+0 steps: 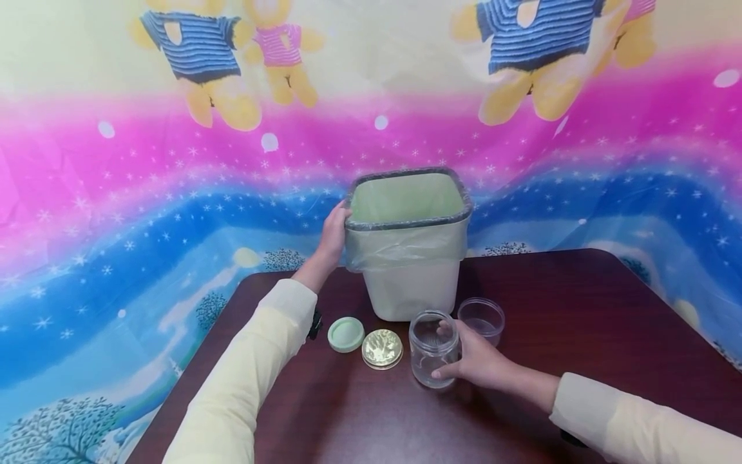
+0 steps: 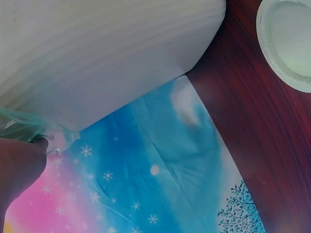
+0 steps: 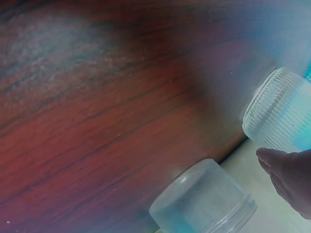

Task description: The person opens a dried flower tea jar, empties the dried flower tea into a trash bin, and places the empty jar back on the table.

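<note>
A pale green trash bin [image 1: 413, 283] with a clear plastic liner folded over its dark-edged rim stands upright on the table. My left hand [image 1: 334, 233] grips the bin's left side at the rim; in the left wrist view, part of this hand [image 2: 22, 167] shows against the liner, and its other fingers are hidden. My right hand [image 1: 484, 361] holds a clear, lidless jar [image 1: 431, 361] around its side, in front of the bin. That jar [image 3: 279, 111] has a ribbed lower part in the right wrist view. Behind the right hand sits a shorter clear round container [image 1: 482, 317].
On the dark wooden table [image 1: 348, 419] lie a light green round lid [image 1: 346, 334] and a gold round lid [image 1: 382, 348], left of the jar. A colourful printed cloth [image 1: 145, 212] hangs behind the table and along its left side.
</note>
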Demonstrator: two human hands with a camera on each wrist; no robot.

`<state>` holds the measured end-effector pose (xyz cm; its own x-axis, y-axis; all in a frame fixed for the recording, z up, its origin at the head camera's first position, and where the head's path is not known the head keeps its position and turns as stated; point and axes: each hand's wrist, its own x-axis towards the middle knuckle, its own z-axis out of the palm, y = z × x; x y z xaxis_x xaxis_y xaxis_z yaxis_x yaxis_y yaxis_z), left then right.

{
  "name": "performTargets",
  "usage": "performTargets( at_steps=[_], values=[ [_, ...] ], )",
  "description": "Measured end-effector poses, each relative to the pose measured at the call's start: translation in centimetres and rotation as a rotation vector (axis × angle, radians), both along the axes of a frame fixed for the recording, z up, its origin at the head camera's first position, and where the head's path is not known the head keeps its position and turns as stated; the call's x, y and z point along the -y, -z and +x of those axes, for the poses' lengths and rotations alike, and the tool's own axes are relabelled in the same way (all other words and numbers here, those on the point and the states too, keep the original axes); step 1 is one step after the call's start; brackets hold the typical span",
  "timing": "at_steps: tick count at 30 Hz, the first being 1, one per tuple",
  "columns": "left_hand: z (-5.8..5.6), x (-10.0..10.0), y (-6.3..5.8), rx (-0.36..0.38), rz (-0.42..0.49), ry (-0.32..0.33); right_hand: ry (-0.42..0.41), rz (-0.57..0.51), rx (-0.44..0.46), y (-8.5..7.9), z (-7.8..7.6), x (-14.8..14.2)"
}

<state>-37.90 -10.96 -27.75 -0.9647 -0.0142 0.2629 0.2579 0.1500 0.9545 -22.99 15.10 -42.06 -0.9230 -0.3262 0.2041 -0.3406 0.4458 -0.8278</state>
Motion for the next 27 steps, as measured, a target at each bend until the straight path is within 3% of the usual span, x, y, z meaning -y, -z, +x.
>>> performTargets(
  at_steps=[9, 20, 27],
  values=[
    [0.1, 0.6, 0.4, -0.011, 0.041, 0.018, -0.072, -0.108, 0.089, -1.0, 0.2, -0.2],
    [0.1, 1.6, 0.7, -0.035, 0.077, 0.026, -0.078, -0.114, 0.058, -3.6, -0.1, -0.8],
    [0.3, 2.4, 0.7, -0.047, 0.159, 0.05, -0.078, -0.125, 0.009, -5.9, -0.2, -1.5]
  ],
)
